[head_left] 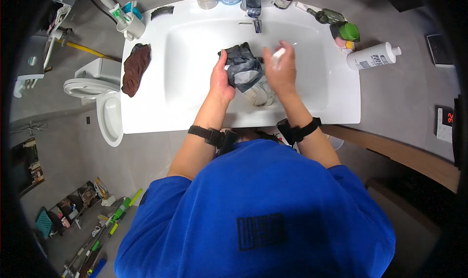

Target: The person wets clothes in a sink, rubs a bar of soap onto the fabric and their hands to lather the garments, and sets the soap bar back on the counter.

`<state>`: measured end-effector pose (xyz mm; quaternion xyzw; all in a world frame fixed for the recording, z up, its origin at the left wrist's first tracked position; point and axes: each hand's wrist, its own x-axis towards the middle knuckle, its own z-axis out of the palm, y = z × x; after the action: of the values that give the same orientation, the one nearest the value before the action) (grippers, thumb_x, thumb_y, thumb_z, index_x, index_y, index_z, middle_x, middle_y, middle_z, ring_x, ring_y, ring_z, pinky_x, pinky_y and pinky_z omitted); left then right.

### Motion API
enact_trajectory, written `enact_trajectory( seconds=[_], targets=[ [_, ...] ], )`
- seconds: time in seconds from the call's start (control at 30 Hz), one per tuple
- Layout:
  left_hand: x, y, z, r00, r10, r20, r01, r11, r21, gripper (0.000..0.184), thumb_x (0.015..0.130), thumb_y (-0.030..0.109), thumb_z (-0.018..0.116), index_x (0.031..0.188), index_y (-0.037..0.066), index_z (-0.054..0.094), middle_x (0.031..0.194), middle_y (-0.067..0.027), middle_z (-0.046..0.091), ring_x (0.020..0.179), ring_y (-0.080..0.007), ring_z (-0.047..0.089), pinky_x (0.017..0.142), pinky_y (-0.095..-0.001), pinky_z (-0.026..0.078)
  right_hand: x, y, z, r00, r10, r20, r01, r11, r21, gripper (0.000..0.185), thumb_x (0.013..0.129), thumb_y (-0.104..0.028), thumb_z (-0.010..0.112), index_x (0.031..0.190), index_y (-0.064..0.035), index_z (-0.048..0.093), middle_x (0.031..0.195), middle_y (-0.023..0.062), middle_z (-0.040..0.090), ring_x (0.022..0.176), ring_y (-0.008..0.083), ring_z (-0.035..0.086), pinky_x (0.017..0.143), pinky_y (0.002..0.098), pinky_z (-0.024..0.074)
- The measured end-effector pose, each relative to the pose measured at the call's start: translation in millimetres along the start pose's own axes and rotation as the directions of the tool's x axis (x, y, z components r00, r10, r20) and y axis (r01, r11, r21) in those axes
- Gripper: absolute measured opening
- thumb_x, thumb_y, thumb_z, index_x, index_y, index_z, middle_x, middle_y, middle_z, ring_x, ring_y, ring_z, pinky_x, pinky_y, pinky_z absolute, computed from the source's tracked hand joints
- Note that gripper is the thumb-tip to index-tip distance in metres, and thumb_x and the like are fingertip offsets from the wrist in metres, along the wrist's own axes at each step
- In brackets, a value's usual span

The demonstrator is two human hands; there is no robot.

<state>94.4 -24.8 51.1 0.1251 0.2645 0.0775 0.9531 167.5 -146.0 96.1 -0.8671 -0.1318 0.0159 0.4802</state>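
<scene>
Over the white sink [187, 68], my left hand [222, 80] holds a wet dark grey cloth [241, 58], with the thumb raised along its left side. My right hand [282, 70] is just right of the cloth, its fingers curled round a small white piece [278, 54], which looks like soap. Below the grey cloth a pale wet cloth [261, 93] lies in the sink. The faucet [257, 26] is at the back of the basin, beyond both hands.
A brown cloth [136, 70] lies on the sink's left rim, near a cup with toothpaste [131, 29] and a black comb [162, 12]. Bottles stand along the back. At the right are a green-lidded container [349, 31] and a large white bottle [374, 56].
</scene>
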Motion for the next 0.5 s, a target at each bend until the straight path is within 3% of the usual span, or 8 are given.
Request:
enact_trajectory(
  seconds=[0.07,0.13,0.2,0.27,0.3,0.33,0.4,0.5],
  targets=[
    [7.9,-8.4,0.0,0.976,0.136,-0.169,-0.102,0.975,0.197,0.042,0.09,0.044,0.054,0.111,0.008,0.056,0.102,-0.0078,0.063,0.096,-0.0224,0.06,0.088,-0.0376,0.048,-12.6,-16.0,11.3,0.773,-0.632,0.05,0.63,0.775,0.048,0.048,0.079,-0.023,0.064,0.116,0.0016,0.047,0.097,0.0215,0.059,0.087,0.0358,0.06,0.078,0.0407,0.0483],
    [4.3,-25.0,-1.3,0.961,0.274,0.029,-0.275,0.961,0.039,0.035,0.091,0.039,0.055,0.107,0.007,0.056,0.095,-0.0068,0.063,0.092,-0.0199,0.061,0.083,-0.0366,0.049,-10.7,-13.0,29.4,0.803,-0.576,0.155,0.582,0.813,0.007,0.046,0.079,-0.024,0.063,0.115,0.0008,0.048,0.099,0.021,0.059,0.089,0.0365,0.06,0.079,0.0415,0.0482],
    [1.9,-16.9,6.6,0.992,0.057,-0.113,-0.032,0.977,0.212,0.039,0.091,0.042,0.054,0.11,0.009,0.057,0.107,-0.0086,0.062,0.1,-0.0221,0.058,0.089,-0.0381,0.047,21.9,-2.5,36.9,0.808,-0.533,0.253,0.559,0.829,-0.039,0.045,0.08,-0.026,0.062,0.115,-0.0001,0.05,0.101,0.0205,0.059,0.091,0.0372,0.06,0.08,0.0423,0.0481],
    [-12.8,-22.9,18.1,0.994,0.045,-0.1,-0.018,0.967,0.256,0.038,0.093,0.04,0.049,0.113,0.008,0.055,0.11,-0.0088,0.061,0.102,-0.0212,0.057,0.088,-0.0375,0.047,46.0,13.1,40.5,0.801,-0.209,0.561,0.429,0.854,-0.294,0.037,0.083,-0.03,0.06,0.111,-0.0066,0.056,0.107,0.0185,0.058,0.097,0.035,0.059,0.08,0.0437,0.0476],
    [-18.2,-22.3,25.1,0.989,0.09,-0.116,-0.06,0.969,0.241,0.039,0.094,0.039,0.047,0.114,0.006,0.053,0.112,-0.0097,0.059,0.103,-0.0216,0.057,0.087,-0.0381,0.047,24.8,-11.7,31.0,0.907,-0.009,0.421,0.052,0.994,-0.091,0.03,0.084,-0.031,0.059,0.106,-0.0103,0.059,0.112,0.0182,0.055,0.1,0.0362,0.057,0.079,0.0441,0.047],
    [-20.1,-22.4,27.8,0.981,0.139,-0.132,-0.107,0.97,0.22,0.041,0.094,0.039,0.044,0.116,0.005,0.052,0.113,-0.0107,0.058,0.103,-0.022,0.057,0.087,-0.0387,0.047,5.9,-17.9,29.5,0.904,-0.007,0.427,0.052,0.994,-0.094,0.03,0.084,-0.031,0.059,0.106,-0.0103,0.059,0.112,0.0182,0.055,0.1,0.0362,0.057,0.079,0.0441,0.047],
    [-5.7,-23.9,-1.0,0.979,0.177,-0.096,-0.156,0.968,0.196,0.042,0.095,0.041,0.043,0.116,0.006,0.052,0.112,-0.0111,0.059,0.103,-0.0239,0.058,0.088,-0.0395,0.047,-16.4,-25.9,29.4,0.737,-0.496,0.459,0.64,0.73,-0.24,0.032,0.086,-0.034,0.056,0.108,-0.0111,0.058,0.109,0.0193,0.056,0.097,0.0402,0.056,0.078,0.0457,0.0467],
    [-3.9,-14.5,-1.0,0.988,-0.088,-0.13,0.103,0.988,0.113,0.039,0.09,0.04,0.052,0.111,0.006,0.056,0.109,-0.0117,0.062,0.096,-0.0255,0.062,0.085,-0.0407,0.05,12.1,24.0,50.9,0.862,-0.35,0.367,0.377,0.926,-0.001,0.037,0.088,-0.037,0.055,0.103,-0.0042,0.059,0.102,0.0171,0.057,0.09,0.0347,0.058,0.08,0.0434,0.0468]
  ],
)
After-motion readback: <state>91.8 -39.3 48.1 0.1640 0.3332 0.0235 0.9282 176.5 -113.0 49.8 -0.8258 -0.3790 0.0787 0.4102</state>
